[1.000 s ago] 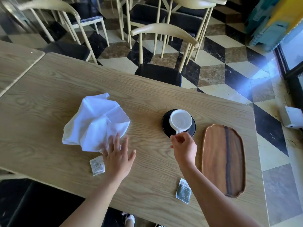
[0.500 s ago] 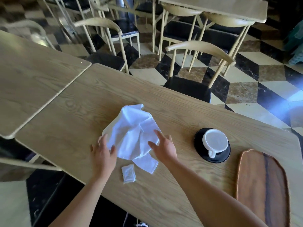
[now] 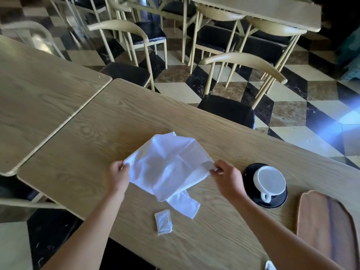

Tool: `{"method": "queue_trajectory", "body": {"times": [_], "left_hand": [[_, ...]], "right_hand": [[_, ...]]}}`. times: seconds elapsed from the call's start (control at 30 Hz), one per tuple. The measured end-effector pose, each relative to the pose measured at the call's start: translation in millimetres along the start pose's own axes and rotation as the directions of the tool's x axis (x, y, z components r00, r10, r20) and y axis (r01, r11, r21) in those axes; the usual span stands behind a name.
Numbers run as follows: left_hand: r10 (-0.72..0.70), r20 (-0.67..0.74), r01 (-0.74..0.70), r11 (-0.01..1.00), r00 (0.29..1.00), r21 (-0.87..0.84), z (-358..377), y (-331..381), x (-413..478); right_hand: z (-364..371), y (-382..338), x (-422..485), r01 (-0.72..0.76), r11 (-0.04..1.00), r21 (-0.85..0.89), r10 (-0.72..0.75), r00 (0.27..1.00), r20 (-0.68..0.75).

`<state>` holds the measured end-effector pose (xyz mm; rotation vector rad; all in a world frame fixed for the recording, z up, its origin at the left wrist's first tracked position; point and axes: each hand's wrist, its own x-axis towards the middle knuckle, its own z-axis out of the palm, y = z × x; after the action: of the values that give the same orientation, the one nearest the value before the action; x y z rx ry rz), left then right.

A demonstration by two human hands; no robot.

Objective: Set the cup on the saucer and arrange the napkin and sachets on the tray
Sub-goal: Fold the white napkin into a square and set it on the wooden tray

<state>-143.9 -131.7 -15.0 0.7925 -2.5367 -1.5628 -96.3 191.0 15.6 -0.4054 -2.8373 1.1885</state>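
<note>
Both arms extended — left hand (image 3: 118, 175) and right hand (image 3: 227, 177) pinched closed.

You held a thin white cloth napkin (image 3: 167, 168), soft, creased and slightly see-through. The long pale wooden table (image 3: 214, 240) had a matt, grained top. The round black saucer (image 3: 251, 173) looked glossy, and the white ceramic cup (image 3: 269, 182) smooth. The oval dark wooden tray (image 3: 329, 227) had a satin finish. The small white paper sachet (image 3: 164, 222) looked crinkled.
</note>
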Motion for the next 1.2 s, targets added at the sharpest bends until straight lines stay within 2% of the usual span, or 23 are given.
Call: {"method": "queue_trajectory", "body": {"times": [0.1,0.2,0.27,0.33,0.4,0.47,0.53,0.6,0.7,0.77,0.83,0.87,0.97,1.07,1.13,1.2], "left_hand": [[0.009,-0.065,-0.025,0.969,0.998,-0.247,-10.4,17.5,9.8],[0.107,-0.142,-0.147,0.938,0.984,-0.313,-22.2,29.6,24.2],[0.213,-0.139,-0.242,0.940,0.967,-0.241,-24.2,37.2,35.1],[0.282,-0.018,-0.282,0.952,0.959,-0.116,-15.2,44.4,42.9],[0.292,0.159,-0.297,0.955,0.943,0.007,-0.2,48.1,44.6],[0.283,0.267,-0.314,0.946,0.921,0.083,13.5,45.0,41.4],[0.293,0.311,-0.375,0.894,0.904,0.245,17.7,38.5,36.6],[0.322,0.283,-0.413,0.831,0.903,0.373,15.3,29.9,34.1],[0.352,0.153,-0.383,0.810,0.923,0.445,12.6,23.7,33.9],[0.236,0.129,-0.269,0.838,0.963,0.475,9.7,23.4,35.0],[0.107,0.135,-0.165,0.814,0.985,0.557,4.4,18.5,36.9],[0.088,0.132,-0.149,0.799,0.987,0.582,1.1,13.9,37.6],[0.128,0.117,-0.171,0.827,0.985,0.536,-4.5,2.0,38.6],[0.194,0.104,-0.220,0.842,0.975,0.493,-4.3,5.6,45.6],[0.250,0.107,-0.269,0.810,0.962,0.521,-1.7,20.0,60.0],[0.350,0.127,-0.364,0.781,0.928,0.508,2.4,40.0,82.8]], "right_hand": [[-32.9,5.5,1.5,0.015,1.000,0.012,-0.014,0.998,-0.064],[-56.1,15.2,-1.7,0.076,0.995,-0.063,-0.083,0.991,-0.105],[-63.6,24.8,-8.7,0.096,0.982,-0.163,-0.113,0.989,-0.097],[-64.1,33.6,-17.4,0.071,0.959,-0.276,-0.075,0.997,-0.006],[-59.7,37.9,-24.6,-0.006,0.912,-0.410,0.065,0.990,0.129],[-55.5,36.6,-29.3,-0.047,0.835,-0.548,0.172,0.969,0.179],[-52.8,30.2,-30.3,-0.034,0.756,-0.654,0.207,0.960,0.189],[-50.7,21.0,-28.1,0.009,0.707,-0.707,0.212,0.951,0.224],[-43.0,11.0,-14.6,0.104,0.732,-0.674,0.112,0.956,0.270],[-31.6,9.9,2.3,0.118,0.777,-0.618,0.062,0.963,0.263],[-16.6,11.0,23.0,0.103,0.858,-0.503,0.018,0.973,0.230],[-8.0,11.1,33.2,0.127,0.888,-0.443,-0.021,0.972,0.236],[18.9,11.0,56.8,0.279,0.878,-0.390,-0.101,0.903,0.419],[34.9,13.3,65.3,0.387,0.795,-0.467,-0.047,0.807,0.589],[39.0,15.9,61.0,0.379,0.762,-0.525,-0.027,0.828,0.559],[43.1,17.5,47.3,0.307,0.763,-0.570,-0.008,0.885,0.466]]}}
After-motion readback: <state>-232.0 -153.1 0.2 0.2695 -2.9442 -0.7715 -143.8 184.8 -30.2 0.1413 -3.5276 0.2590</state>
